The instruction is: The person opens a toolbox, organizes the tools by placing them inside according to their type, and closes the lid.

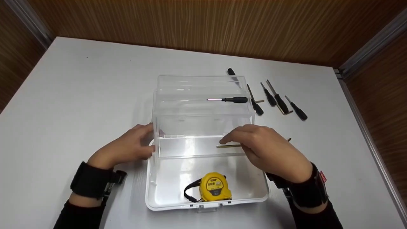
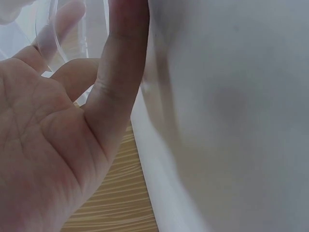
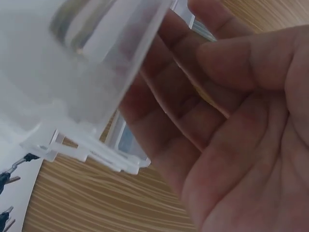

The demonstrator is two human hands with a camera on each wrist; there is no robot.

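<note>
The clear toolbox stood open mid-worktop, tape measure inside. The right hand pinched a brass rod over the tray; the left hand, fingers relaxed, steadied the box's side. Stowing step judged underway; release into the tray seemed due next.

Clear plastic toolbox, open, on white table.
Lid upright at the back, inner tray raised over the base; brass rod lies across the tray, yellow tape measure in the base, screwdriver seen through the lid.
</note>
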